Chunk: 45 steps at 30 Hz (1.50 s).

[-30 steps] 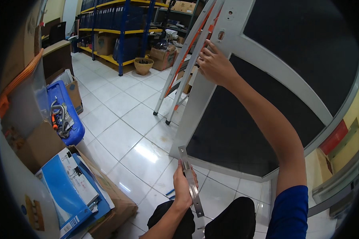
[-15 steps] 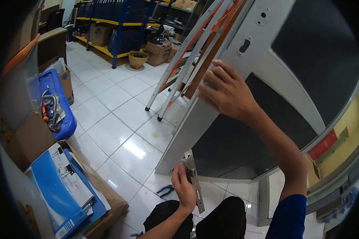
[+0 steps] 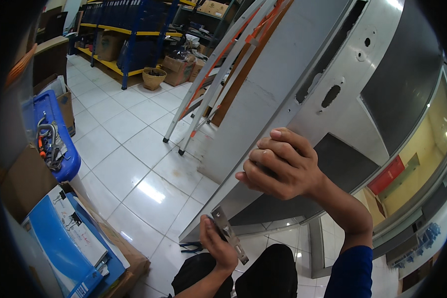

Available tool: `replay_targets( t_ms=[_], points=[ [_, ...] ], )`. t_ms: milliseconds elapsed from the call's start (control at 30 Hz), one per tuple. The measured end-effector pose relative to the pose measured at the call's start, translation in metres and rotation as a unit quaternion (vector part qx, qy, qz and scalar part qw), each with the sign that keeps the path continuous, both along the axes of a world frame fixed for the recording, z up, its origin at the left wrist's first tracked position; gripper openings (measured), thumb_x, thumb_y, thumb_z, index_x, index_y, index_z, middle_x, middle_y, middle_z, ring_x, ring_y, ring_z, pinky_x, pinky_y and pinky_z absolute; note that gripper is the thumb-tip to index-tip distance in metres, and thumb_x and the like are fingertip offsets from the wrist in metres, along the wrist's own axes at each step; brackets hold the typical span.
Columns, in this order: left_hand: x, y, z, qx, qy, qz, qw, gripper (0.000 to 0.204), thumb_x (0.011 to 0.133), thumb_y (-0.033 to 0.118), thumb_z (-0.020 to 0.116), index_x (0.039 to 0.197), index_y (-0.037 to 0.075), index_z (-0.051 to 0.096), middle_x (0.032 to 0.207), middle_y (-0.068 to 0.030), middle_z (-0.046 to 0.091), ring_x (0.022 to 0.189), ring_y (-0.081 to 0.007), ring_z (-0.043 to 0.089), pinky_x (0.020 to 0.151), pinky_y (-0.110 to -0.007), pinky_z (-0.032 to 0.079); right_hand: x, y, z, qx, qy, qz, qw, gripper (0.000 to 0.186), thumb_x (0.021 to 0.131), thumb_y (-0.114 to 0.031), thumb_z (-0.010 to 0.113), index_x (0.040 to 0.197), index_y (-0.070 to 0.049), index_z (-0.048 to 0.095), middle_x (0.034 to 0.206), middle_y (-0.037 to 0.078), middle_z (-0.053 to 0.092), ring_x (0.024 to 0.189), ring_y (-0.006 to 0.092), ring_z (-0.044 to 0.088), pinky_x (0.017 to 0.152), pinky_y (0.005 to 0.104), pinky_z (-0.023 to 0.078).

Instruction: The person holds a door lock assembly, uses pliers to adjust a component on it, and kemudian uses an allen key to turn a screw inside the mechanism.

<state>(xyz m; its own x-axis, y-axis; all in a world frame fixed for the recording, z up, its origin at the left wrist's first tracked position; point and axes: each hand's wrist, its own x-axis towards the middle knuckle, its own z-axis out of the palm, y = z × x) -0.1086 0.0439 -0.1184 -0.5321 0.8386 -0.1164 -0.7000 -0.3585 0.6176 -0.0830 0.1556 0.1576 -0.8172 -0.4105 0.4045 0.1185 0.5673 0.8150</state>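
My left hand is closed around a long steel lock piece with holes and slots, low in the head view. Above it and to the right, my right hand has curled fingers over the edge of a grey metal door; whether they grip anything is hidden. Ragged oval and round cutouts mark the door's stile above that hand, and a long slot runs down its edge. Dark-handled pliers lie on the floor beside my left hand.
An aluminium ladder stands behind the door. At left are a blue bin of tools and a cardboard box with blue folders. Shelving, boxes and a woven basket stand at the back, on tiled floor.
My right hand has come down the door toward me, its fingers curling further. The door's slotted edge has turned into fuller view. My left hand with the lock piece sits slightly further left.
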Motion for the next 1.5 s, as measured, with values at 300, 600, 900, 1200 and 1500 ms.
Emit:
replay_targets(
  t_ms=[300,600,900,1200,1500],
  points=[
    [0.017,-0.008,0.030,-0.032,0.107,0.051,0.992,0.045,0.114,0.050,0.030,0.107,0.009,0.047,0.065,-0.0044,0.050,0.044,-0.0144,0.048,0.042,-0.030,0.043,0.006,-0.009,-0.007,0.014,0.031,0.045,0.998,0.018,0.084,-0.032,0.079,0.073,-0.022,0.069,0.075,-0.006,0.066,0.084,0.0127,0.066,0.103,0.0397,0.050],
    [0.004,-0.011,0.035,0.024,0.132,0.079,0.988,0.044,0.114,0.047,0.026,0.103,0.008,0.044,0.069,-0.0052,0.050,0.045,-0.0123,0.047,0.039,-0.026,0.040,0.011,-0.027,0.000,0.011,0.001,0.019,1.000,0.014,0.082,-0.030,0.078,0.072,-0.023,0.071,0.075,-0.006,0.067,0.084,0.0134,0.066,0.101,0.0392,0.047],
    [0.005,-0.013,0.038,0.045,0.159,0.089,0.982,0.051,0.113,0.052,0.025,0.099,0.007,0.044,0.067,-0.0042,0.048,0.043,-0.0116,0.045,0.038,-0.026,0.038,0.008,-0.036,0.001,-0.019,0.022,0.021,0.999,0.019,0.087,-0.026,0.078,0.075,-0.015,0.069,0.078,-0.005,0.067,0.080,0.0104,0.066,0.086,0.0278,0.057],
    [0.007,-0.016,0.047,0.044,0.072,0.030,0.996,0.043,0.114,0.032,0.034,0.093,0.000,0.053,0.084,-0.0050,0.053,0.079,-0.0142,0.049,0.073,-0.028,0.039,0.010,-0.027,0.000,-0.001,-0.002,0.006,1.000,0.010,0.079,-0.028,0.079,0.074,-0.023,0.072,0.078,-0.006,0.069,0.083,0.0128,0.066,0.100,0.0378,0.047],
    [0.018,-0.010,0.038,0.036,0.131,0.045,0.990,0.045,0.114,0.049,0.035,0.108,0.008,0.055,0.079,-0.0012,0.056,0.053,-0.0104,0.054,0.044,-0.026,0.043,-0.004,-0.005,-0.002,-0.036,0.018,0.026,0.999,0.013,0.078,-0.021,0.081,0.077,-0.014,0.069,0.081,0.000,0.066,0.084,0.0169,0.067,0.100,0.0391,0.054]
  ],
)
